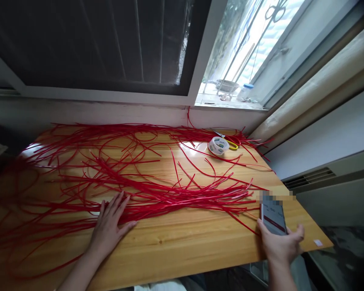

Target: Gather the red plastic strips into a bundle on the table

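The red strips (157, 190) are lying fanned across the table (185, 242), their long axis running roughly left-right, w/ the thickest bundle passing just under the left hand (111, 224), which is resting flat and unclenched on them, fingers spread, gripping nothing. The right hand (280, 244) is sitting past the bundle's right end at the table's near right corner, clasping a phone (272, 218), so the left is the nearer one. Tape (218, 145) and scissors (230, 141) are lying well apart at the far right, by the window sill.
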The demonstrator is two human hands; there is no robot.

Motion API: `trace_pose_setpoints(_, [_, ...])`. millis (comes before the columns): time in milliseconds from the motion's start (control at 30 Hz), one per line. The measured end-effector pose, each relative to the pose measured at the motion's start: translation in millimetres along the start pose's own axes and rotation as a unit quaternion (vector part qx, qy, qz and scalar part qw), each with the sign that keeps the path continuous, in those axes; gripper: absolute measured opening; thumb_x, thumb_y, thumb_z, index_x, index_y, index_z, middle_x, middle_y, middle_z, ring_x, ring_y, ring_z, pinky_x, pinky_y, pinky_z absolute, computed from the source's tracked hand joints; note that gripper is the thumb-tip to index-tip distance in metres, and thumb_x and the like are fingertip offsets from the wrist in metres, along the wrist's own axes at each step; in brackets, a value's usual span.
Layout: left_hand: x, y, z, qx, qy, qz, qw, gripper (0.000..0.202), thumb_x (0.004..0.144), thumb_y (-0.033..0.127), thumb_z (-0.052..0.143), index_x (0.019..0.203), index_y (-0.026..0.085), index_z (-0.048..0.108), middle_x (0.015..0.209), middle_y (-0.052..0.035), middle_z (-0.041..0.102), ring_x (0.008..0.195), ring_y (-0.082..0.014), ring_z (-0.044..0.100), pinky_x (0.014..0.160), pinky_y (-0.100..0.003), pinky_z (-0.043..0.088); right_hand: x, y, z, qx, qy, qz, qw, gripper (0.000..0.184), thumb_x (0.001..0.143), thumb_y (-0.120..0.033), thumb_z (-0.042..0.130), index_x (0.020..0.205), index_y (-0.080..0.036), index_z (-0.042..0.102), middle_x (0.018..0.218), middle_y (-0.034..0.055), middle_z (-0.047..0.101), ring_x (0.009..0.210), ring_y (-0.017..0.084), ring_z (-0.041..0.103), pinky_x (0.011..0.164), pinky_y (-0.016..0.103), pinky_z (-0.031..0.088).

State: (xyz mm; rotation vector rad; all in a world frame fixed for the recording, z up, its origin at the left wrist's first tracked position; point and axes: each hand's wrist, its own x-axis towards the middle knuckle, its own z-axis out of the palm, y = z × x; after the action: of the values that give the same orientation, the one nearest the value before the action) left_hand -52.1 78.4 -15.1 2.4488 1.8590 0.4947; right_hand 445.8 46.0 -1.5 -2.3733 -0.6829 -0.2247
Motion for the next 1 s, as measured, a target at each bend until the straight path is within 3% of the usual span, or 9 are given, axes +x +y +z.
trace_pose_setpoints(233, [13.6,-13.2,-1.2,-0.023,0.0,0.004,1.0,0.071,0.078,0.051,0.053,0.14,0.026,0.027,0.143,-0.0122,0.036,0.131,-0.0265,0.033,0.106,-0.053,0.019,28.6,6.6,13.8,-0.054,-0.072,0.045,0.995,0.111,0.048,-0.062,0.069,0.14,-0.017,0.026,0.123,0.0231,0.05,0.114,0.047,0.04,0.083,0.06,0.037])
trace_pose_setpoints(300, [20.5,-16.8,-2.0,-0.035,0.006,0.005,0.999,0.071,0.078,0.051,0.053,0.139,0.026,0.028,0.145,-0.012,0.032,0.133,-0.0273,0.028,0.106,-0.053,0.02,29.7,-4.9,14.1,-0.053,-0.058,-0.002,0.997,0.107,0.053,-0.061,0.066,0.14,-0.013,0.027,0.125,0.025,0.047,0.117,0.045,0.037,0.087,0.06,0.034])
trace_pose_setpoints(400, [31.7,-20.9,-0.7,-0.05,0.025,0.003,0.998,0.071,0.077,0.051,0.054,0.138,0.024,0.031,0.147,-0.0116,0.027,0.136,-0.0284,0.02,0.106,-0.052,0.02,6.6,-43.7,13.5,0.016,-0.05,-0.169,0.984,0.088,0.063,-0.057,0.058,0.133,-0.008,0.037,0.124,0.0231,0.048,0.12,0.04,0.037,0.096,0.056,0.029])
trace_pose_setpoints(467, [40.2,-23.5,2.2,-0.052,0.032,0.002,0.998,0.071,0.077,0.053,0.053,0.138,0.023,0.032,0.146,-0.0114,0.03,0.136,-0.0284,0.021,0.107,-0.052,0.018,-25.5,-78.6,14.9,0.085,-0.175,-0.305,0.932,0.071,0.072,-0.052,0.053,0.131,-0.014,0.04,0.124,0.0172,0.05,0.116,0.031,0.045,0.094,0.048,0.036])
trace_pose_setpoints(533, [49.6,-27.0,5.4,-0.049,0.035,0.0,0.998,0.071,0.077,0.055,0.052,0.137,0.022,0.034,0.143,-0.0115,0.036,0.134,-0.0285,0.026,0.107,-0.052,0.017,-62.3,-113.9,19.8,0.099,-0.29,-0.432,0.848,0.068,0.077,-0.042,0.051,0.137,-0.019,0.029,0.135,0.0124,0.041,0.124,0.025,0.038,0.098,0.042,0.035])
trace_pose_setpoints(600, [59.7,-31.7,7.6,-0.047,0.036,-0.002,0.998,0.071,0.076,0.057,0.051,0.136,0.02,0.036,0.14,-0.0122,0.041,0.131,-0.0284,0.031,0.107,-0.05,0.018,-93.6,-145.0,28.7,0.057,-0.345,-0.521,0.779,0.076,0.074,-0.032,0.053,0.142,-0.018,0.019,0.143,0.0113,0.031,0.133,0.025,0.023,0.103,0.044,0.027])
trace_pose_setpoints(633, [64.9,-34.6,8.0,-0.047,0.035,-0.002,0.998,0.071,0.076,0.057,0.051,0.135,0.019,0.037,0.139,-0.0124,0.042,0.13,-0.0281,0.034,0.107,-0.049,0.019,-104.8,-158.3,34.3,0.038,-0.347,-0.538,0.768,0.08,0.071,-0.027,0.053,0.142,-0.016,0.018,0.144,0.0123,0.03,0.134,0.026,0.02,0.105,0.046,0.024])
trace_pose_setpoints(833, [94.8,-48.5,1.0,-0.022,0.08,-0.057,0.995,0.062,0.078,0.051,0.052,0.126,0.013,0.047,0.13,-0.0163,0.051,0.124,-0.0304,0.041,0.107,-0.05,0.017,-121.2,-216.4,66.7,-0.055,-0.307,-0.532,0.787,0.055,0.07,-0.018,0.051,0.124,-0.012,0.047,0.112,0.0131,0.057,0.111,0.027,0.044,0.097,0.04,0.03])
trace_pose_setpoints(1000, [101.2,-27.8,-4.8,-0.015,0.153,-0.132,0.979,0.049,0.08,0.031,0.051,0.122,0.006,0.049,0.13,-0.0217,0.048,0.127,-0.0346,0.035,0.105,-0.055,0.018,-129.4,-249.3,81.8,-0.108,-0.303,-0.508,0.799,0.03,0.074,-0.026,0.055,0.1,-0.013,0.059,0.1,0.0133,0.058,0.098,0.026,0.048,0.087,0.035,0.034])
